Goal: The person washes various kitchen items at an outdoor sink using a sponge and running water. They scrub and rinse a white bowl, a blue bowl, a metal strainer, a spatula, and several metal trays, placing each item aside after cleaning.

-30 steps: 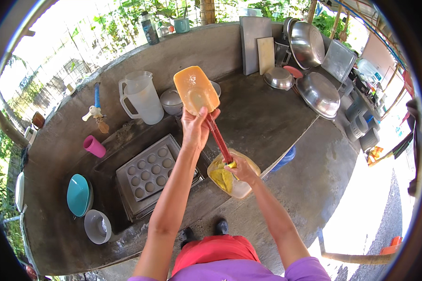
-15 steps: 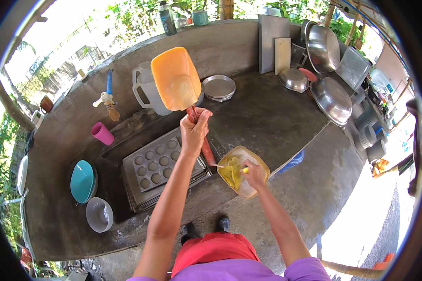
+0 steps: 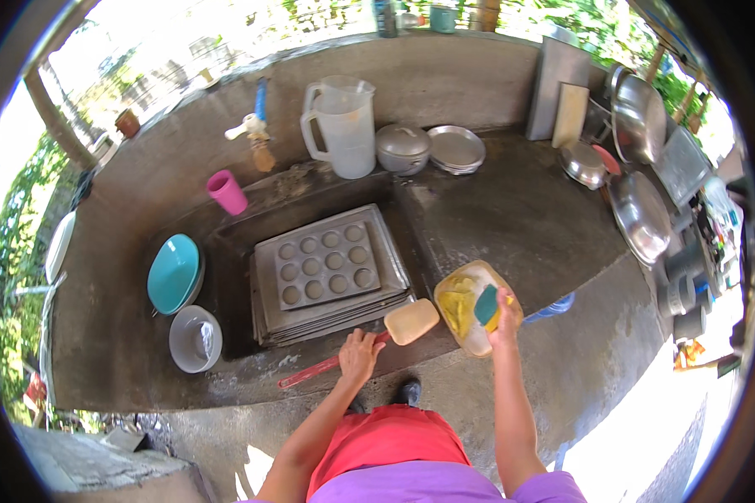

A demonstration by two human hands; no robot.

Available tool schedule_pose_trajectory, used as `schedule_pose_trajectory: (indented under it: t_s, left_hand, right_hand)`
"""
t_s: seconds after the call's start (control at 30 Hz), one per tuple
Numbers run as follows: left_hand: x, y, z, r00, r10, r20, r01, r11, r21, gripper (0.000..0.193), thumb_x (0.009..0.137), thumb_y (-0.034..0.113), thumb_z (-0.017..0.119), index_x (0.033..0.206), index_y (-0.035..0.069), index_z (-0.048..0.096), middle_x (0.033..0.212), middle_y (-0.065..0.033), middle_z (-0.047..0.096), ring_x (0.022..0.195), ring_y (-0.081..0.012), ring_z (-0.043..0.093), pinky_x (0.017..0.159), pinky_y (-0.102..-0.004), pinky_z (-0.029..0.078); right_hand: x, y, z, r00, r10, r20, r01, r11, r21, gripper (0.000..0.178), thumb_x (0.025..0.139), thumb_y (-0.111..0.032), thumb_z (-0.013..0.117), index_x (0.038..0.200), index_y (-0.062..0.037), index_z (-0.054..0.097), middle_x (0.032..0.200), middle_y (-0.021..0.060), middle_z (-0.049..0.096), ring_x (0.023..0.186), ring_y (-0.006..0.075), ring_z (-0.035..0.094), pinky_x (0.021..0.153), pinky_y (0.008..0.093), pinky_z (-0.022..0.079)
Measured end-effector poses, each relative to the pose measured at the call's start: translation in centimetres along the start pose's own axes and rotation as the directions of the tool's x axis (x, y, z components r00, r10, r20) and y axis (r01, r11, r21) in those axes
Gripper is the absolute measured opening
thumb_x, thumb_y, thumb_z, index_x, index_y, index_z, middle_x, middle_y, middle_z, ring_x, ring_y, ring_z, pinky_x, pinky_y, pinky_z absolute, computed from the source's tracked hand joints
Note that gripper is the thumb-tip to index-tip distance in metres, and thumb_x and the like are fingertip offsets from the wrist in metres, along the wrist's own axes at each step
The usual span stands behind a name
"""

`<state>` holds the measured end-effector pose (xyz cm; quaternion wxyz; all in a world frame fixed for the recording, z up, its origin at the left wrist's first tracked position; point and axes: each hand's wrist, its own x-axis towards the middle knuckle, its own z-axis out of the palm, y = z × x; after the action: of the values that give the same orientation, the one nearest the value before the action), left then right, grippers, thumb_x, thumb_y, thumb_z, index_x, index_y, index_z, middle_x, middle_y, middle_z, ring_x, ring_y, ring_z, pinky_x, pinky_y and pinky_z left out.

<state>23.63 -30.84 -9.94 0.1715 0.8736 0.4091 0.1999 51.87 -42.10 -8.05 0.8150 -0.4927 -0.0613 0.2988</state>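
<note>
Red-handled spatula: along front edge of concrete counter; left hand, fingers closed on it. Green-and-yellow scouring sponge: pinched in right hand fingers, over plastic tub, same edge.

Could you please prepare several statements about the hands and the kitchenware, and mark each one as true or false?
1. The left hand holds a scoop by its red handle. True.
2. The right hand holds a sponge. True.
3. The sponge is pink all over. False: it is green and yellow.
4. The lidded pot stands between the pitcher and the stacked round pans. True.
5. The left hand touches the lidded pot. False: it is on the scoop's handle, apart from the pot.
6. The pitcher stands to the right of the lidded pot. False: it stands to its left.
</note>
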Motion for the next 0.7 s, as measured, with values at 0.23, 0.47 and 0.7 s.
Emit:
schedule_pose_trajectory:
  t_s: [0.23, 0.47, 0.7]
  left_hand:
    - [-2.5, -1.6, 1.3, 0.988, -0.124, -0.089, 0.13, 0.99, 0.062, 0.045, 0.069, 0.025, 0.069, 0.108, 0.011, 0.054, 0.093, -0.0087, 0.049, 0.086, -0.0293, 0.047, 0.071, -0.0398, 0.038]
    - [-1.6, -14.2, -6.3, 0.297, -0.928, 0.225, 0.122, -0.197, -0.973, 0.078, 0.075, 0.041, 0.067, 0.13, 0.004, 0.025, 0.115, -0.0111, 0.044, 0.101, -0.0258, 0.047, 0.079, -0.0393, 0.044]
    - [-4.9, -28.1, -13.1, 0.129, -0.779, 0.614, -0.609, -0.551, -0.571, 0.092, 0.067, 0.048, 0.071, 0.132, 0.011, 0.019, 0.128, -0.0144, 0.033, 0.107, -0.0407, 0.046, 0.083, -0.0541, 0.046]
  right_hand:
    - [-4.2, 1.7, 8.4, 0.787, 0.394, 0.475, -0.582, 0.73, 0.359, 0.055, 0.078, -0.061, 0.049, 0.113, -0.0188, 0.053, 0.105, 0.0042, 0.06, 0.094, 0.0286, 0.055, 0.071, 0.0472, 0.046]
    - [-6.4, 6.2, 13.9, 0.717, 0.532, 0.451, -0.683, 0.665, 0.301, 0.048, 0.079, -0.058, 0.05, 0.106, -0.0192, 0.057, 0.099, 0.0046, 0.061, 0.093, 0.0298, 0.056, 0.066, 0.0472, 0.046]
    - [-10.5, 12.2, 20.9, 0.57, 0.624, 0.534, -0.801, 0.566, 0.195, 0.047, 0.077, -0.056, 0.055, 0.101, -0.0166, 0.059, 0.096, 0.0058, 0.063, 0.088, 0.0296, 0.059, 0.067, 0.0492, 0.049]
